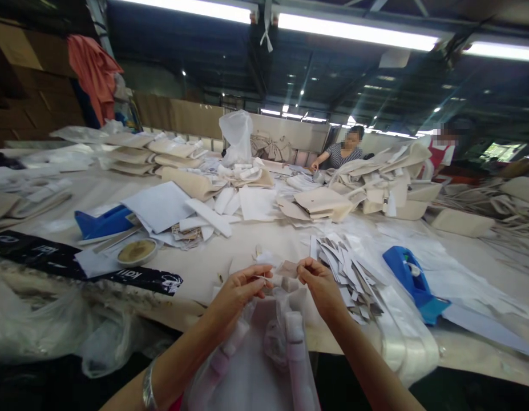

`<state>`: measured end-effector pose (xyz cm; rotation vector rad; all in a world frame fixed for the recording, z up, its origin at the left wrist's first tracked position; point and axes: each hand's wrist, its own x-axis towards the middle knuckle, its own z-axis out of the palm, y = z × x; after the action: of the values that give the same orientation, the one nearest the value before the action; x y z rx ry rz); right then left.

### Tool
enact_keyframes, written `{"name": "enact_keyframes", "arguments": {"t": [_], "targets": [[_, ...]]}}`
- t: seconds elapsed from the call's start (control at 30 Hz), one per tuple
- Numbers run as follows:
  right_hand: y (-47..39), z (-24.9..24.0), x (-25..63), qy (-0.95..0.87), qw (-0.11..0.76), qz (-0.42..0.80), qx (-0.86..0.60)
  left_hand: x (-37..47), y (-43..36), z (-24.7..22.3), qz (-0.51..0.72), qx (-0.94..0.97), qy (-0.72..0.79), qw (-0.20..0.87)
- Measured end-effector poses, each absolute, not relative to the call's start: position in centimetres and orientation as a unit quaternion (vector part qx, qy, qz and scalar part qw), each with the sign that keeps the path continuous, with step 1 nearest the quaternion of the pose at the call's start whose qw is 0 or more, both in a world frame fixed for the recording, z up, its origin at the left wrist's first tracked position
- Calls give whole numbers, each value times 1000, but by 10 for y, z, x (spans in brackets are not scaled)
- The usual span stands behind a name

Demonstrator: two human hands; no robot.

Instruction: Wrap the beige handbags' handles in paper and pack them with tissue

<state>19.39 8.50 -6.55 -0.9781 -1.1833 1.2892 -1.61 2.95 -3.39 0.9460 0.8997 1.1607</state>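
My left hand [247,284] is pinched together, with a thin whitish sliver at its fingertips, too small to name. Close by on the right, my right hand [320,285] grips the edge of a small thin translucent sheet [287,268] between thumb and fingers. Beneath both hands is a pale bag [259,354] at the table's front edge. Its handles are wrapped in white padding [295,342], and clear plastic [275,342] hangs in its middle. Around my right wrist's side lies a heap of grey-white card strips [347,274].
Blue tape dispensers stand left [105,221] and right [412,279]. A round tape roll [137,251] lies by white paper sheets [161,202]. Beige bags [319,202] pile up across the table [255,234]. Behind them, a person in stripes [343,154] works.
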Motion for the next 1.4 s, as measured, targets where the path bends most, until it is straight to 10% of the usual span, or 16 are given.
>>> {"name": "enact_keyframes", "arguments": {"t": [0.4,0.63,1.4], "targets": [[58,-58,179,-716,496,190,-453,-11,15,-25,508,562,391,523],[53,-58,181,-744,485,188,-420,-10,14,-30,397,812,361,229],[44,-61,174,-767,458,180,-410,-3,43,-29,370,877,298,71]]}}
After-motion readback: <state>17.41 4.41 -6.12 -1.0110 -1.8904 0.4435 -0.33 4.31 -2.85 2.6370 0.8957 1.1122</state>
